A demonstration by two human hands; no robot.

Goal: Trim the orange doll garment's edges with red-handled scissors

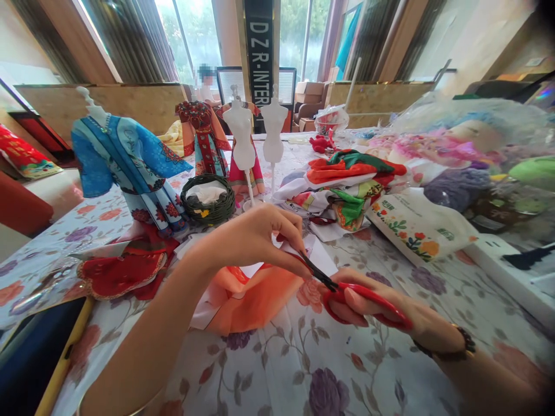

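Gripping red-handled scissors [333,285] on my feed, the right hand [362,301] curls its fingers around the handles. The blades point forward-left, their long axis slanting toward the left hand [255,234], thumb and forefinger pinched at the tips, the catch too small to tell. Snipping seems underway above orange fabric [260,303]; closing the blades calls for clear fingertips.

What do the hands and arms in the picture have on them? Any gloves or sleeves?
No gloves, and no sleeves show on either forearm. Near the left hand, low on the arm, is a thin, shiny, pale gold band, partly cut off by the picture's edge. By the right hand, the wrist wears a dark bracelet of chunky beads.
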